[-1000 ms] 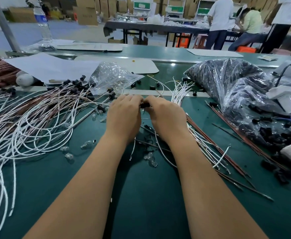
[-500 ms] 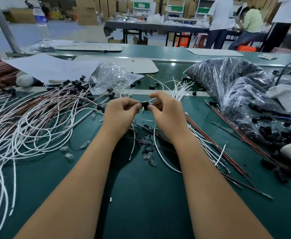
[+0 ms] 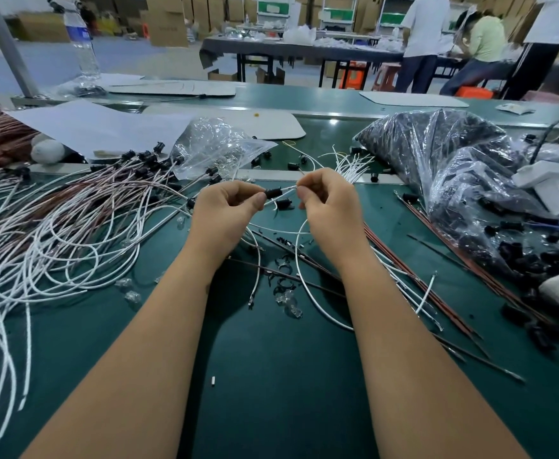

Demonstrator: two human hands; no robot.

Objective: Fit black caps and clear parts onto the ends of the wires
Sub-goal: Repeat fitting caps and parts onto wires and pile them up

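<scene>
My left hand (image 3: 228,210) pinches a small black cap (image 3: 273,193) between thumb and forefinger, held above the green table. My right hand (image 3: 329,203) pinches the end of a white wire (image 3: 299,256) just right of the cap; the wire loops down under my right wrist. Whether the wire tip sits inside the cap is hidden by my fingers. Another black cap (image 3: 284,204) lies on the table just below. Several clear parts (image 3: 289,301) lie near my forearms.
A pile of wires with black caps fitted (image 3: 73,220) spreads at the left. A clear bag (image 3: 215,147) and plastic bags of black caps (image 3: 453,167) sit behind and right. Loose brown wires (image 3: 437,286) lie at the right. People work at a far table.
Both hands have lifted off the table and moved slightly apart. The black cap is now visible between them, with the white wire end drawn out to its right.
</scene>
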